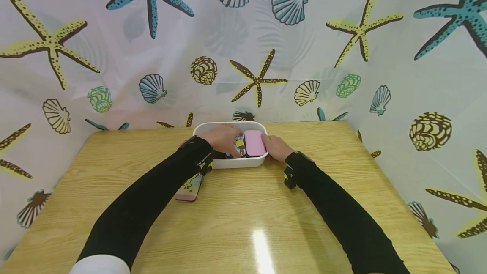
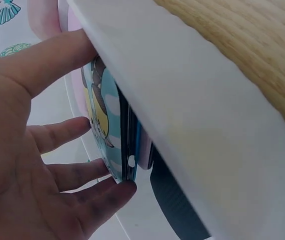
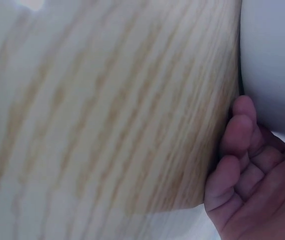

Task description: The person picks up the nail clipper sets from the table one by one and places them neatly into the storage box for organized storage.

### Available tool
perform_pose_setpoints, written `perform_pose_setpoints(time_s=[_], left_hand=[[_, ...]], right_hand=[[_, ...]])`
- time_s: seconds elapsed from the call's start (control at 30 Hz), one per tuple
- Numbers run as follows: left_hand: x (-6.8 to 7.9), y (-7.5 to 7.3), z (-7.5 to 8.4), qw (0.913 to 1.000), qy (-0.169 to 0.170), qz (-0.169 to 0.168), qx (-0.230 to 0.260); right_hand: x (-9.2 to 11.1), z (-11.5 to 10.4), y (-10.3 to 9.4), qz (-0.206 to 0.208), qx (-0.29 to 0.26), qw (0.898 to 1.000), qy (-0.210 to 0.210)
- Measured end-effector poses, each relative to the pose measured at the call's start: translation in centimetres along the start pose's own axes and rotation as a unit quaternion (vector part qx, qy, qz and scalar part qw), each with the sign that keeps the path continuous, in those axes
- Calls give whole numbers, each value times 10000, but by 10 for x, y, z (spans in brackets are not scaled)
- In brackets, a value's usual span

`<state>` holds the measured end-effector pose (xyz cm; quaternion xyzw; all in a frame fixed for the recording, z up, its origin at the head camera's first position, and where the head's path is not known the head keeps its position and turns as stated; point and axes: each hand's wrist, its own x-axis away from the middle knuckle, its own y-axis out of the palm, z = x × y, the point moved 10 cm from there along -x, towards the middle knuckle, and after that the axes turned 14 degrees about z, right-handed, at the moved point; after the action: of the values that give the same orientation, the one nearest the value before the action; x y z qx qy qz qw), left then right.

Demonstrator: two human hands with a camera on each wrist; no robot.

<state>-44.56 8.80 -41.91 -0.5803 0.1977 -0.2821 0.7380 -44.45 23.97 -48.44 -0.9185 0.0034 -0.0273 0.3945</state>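
Note:
A white oval-ended storage bin stands on the table toward the back. My left hand reaches into it and holds a flat cartoon-printed case between thumb and fingers. In the left wrist view, the thumb and fingertips touch opposite edges of that light-blue case. Beside it in the bin lies a pink case. My right hand grips the bin's right end, thumb at the rim. Its other fingers are curled outside, low against the white wall, in the right wrist view.
Another cartoon-printed case with a pink end lies on the wooden table, in front of the bin's left end and partly under my left forearm. A dark item sits inside the bin. A curtain printed with starfish and shells hangs behind.

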Motion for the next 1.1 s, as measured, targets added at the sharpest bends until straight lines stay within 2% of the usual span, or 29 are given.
perform_pose_setpoints(time_s=[0.13,0.4,0.57,0.87,1.1], left_hand=[[-2,3,0,9996,33,-122,233],[1,1,4,9978,100,-86,645],[4,-1,10,9980,58,-72,623],[7,0,7,9987,-91,7,501],[7,1,6,9993,-38,31,369]], right_hand=[[0,1,-1,23,-6,10000,15],[4,-4,-4,33,-85,10000,33],[5,-5,-3,28,-140,9999,20],[3,-4,-2,24,-130,9999,5],[1,-2,-1,37,-21,10000,-70]])
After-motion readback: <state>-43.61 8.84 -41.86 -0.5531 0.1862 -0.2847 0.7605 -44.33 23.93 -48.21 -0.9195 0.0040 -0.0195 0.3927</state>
